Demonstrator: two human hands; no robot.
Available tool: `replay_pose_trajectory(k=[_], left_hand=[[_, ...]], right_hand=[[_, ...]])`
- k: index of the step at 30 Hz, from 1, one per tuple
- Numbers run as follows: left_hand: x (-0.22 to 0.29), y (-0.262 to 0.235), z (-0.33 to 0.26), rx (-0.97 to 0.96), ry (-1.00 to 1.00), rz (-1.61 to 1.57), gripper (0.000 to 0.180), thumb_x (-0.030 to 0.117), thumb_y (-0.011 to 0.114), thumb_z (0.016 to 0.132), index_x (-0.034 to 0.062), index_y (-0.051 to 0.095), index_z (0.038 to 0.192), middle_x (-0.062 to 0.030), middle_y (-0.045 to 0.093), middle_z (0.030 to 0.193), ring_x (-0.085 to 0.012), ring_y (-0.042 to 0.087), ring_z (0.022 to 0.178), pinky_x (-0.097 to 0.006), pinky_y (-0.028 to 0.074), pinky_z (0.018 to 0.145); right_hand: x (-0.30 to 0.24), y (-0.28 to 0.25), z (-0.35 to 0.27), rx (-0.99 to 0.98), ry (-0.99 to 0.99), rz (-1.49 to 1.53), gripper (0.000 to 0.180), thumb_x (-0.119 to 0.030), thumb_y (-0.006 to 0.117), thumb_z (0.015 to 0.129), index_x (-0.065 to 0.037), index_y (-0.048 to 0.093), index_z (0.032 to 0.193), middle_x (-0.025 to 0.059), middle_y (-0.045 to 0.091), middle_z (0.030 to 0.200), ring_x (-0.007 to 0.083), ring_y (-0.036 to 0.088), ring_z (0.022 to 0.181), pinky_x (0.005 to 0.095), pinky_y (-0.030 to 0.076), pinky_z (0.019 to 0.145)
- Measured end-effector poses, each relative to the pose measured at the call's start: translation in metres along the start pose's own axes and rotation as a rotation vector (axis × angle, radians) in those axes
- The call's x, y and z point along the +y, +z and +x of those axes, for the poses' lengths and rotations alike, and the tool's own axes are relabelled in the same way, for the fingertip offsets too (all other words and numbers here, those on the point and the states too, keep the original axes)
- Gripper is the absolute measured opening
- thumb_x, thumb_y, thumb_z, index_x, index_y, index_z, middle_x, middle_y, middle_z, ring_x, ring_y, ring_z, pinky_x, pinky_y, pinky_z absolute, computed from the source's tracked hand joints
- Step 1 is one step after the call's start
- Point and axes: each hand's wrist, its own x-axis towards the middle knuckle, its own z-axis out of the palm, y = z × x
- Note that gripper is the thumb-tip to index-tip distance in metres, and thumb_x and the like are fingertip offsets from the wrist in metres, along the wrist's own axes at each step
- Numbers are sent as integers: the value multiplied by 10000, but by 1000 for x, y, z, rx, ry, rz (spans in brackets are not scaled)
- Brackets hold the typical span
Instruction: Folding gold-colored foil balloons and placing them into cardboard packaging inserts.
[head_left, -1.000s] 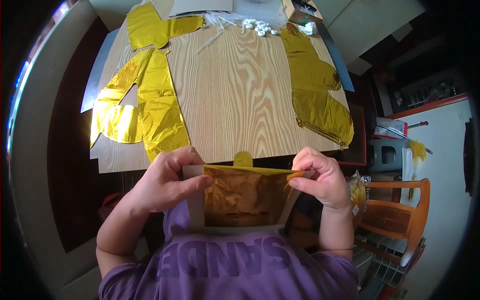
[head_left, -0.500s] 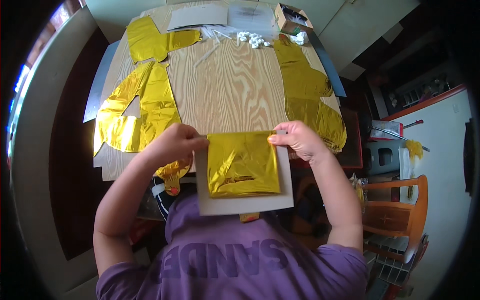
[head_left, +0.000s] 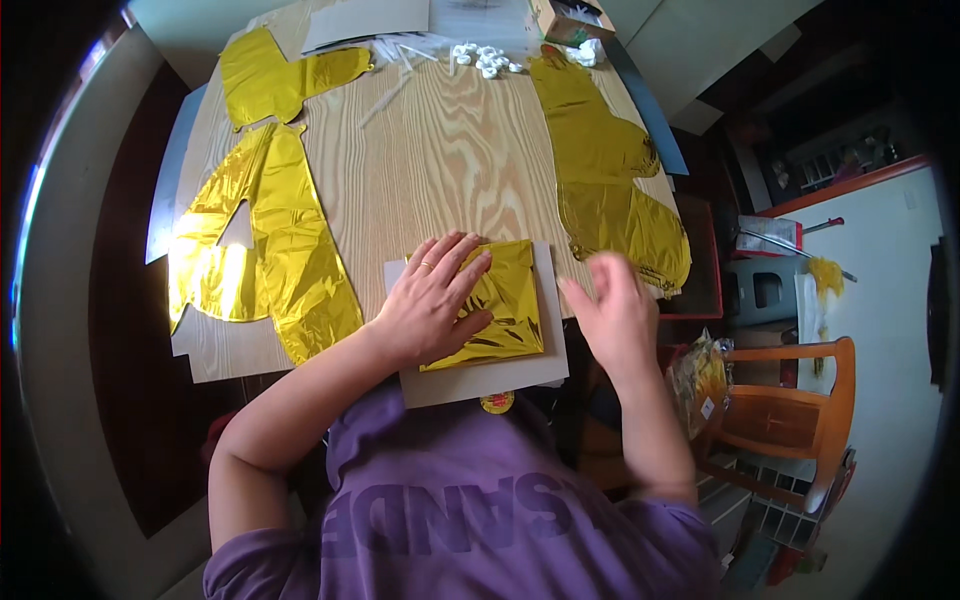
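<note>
Ideally pressing the folded gold foil (head_left: 514,290) evenly on the pale card (head_left: 460,384), with left hand (head_left: 428,305) spread wide, and poising right hand (head_left: 616,312), empty, thumb parted, just right.

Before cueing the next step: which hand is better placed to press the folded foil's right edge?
Probably the right hand: it looks empty, just right of that edge; the left hand lies over the gold foil, further left.
</note>
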Motion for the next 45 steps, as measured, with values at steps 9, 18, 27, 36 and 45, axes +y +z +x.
replay_pose_trajectory(k=[9,18,27,36,45], left_hand=[[2,-20,13,1,-59,-31,730,348,795,766,47,524,1372,-155,520,1410,-365,485,1317,-492,410,1069],[-21,-49,60,-297,-369,-292,502,450,694,887,23,674,1151,-176,717,1022,-356,700,969,-440,553,854],[9,-52,86,-403,-446,52,763,695,721,751,2,652,1060,-165,714,962,-315,711,939,-426,548,829],[-15,-27,94,-368,-462,-120,614,579,710,830,32,661,1104,-156,717,932,-312,719,914,-431,565,805],[-28,-40,95,-359,-560,-612,353,319,626,997,-29,680,996,-101,692,741,-145,658,616,-302,517,584]], right_hand=[[3,28,-80,-455,750,964,331,-330,719,959,-2,674,967,42,701,840,68,634,660,230,558,560],[-3,33,-84,-412,757,1149,179,-171,656,992,-26,638,1095,23,704,896,42,625,680,216,538,563],[0,45,-87,-231,506,997,280,-15,652,949,43,577,1213,92,671,1122,112,610,1032,269,486,928],[0,45,-87,-255,532,1114,348,-8,653,944,57,542,1268,97,653,1180,122,586,1093,271,444,993],[-1,42,-81,-202,500,1180,386,-25,657,953,42,516,1306,78,650,1168,97,603,1045,257,497,923]])
